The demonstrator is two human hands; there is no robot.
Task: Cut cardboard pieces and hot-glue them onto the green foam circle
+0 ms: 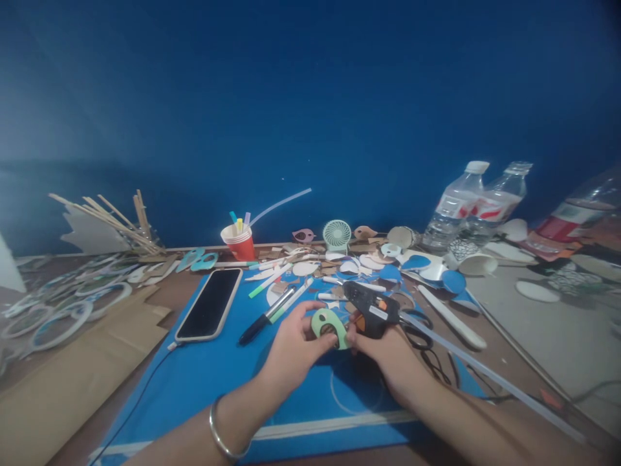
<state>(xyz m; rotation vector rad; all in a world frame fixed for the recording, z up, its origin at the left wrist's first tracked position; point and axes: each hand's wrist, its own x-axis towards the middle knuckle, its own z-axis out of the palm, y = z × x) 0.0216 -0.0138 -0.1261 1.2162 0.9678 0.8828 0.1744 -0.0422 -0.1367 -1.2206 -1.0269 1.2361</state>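
Note:
My left hand (297,342) pinches a small green bird-shaped cutout (322,318) between thumb and fingers, over the blue mat (213,395). A black glue gun (366,303) with orange parts is gripped in my right hand (388,353). Its nozzle points up and to the left, and a long translucent glue stick (485,369) sticks out of its back toward the lower right. The right thumb and finger are close to the cutout's right edge; whether they touch it I cannot tell. Black-handled scissors (421,329) lie partly hidden behind the gun.
A phone (209,304) with a cable lies left on the mat, beside a black marker (264,320). Paper scraps cover the mat's far part. Behind stand a red cup (239,243) of markers, a small fan (336,235) and water bottles (453,207). Cardboard (82,369) lies left.

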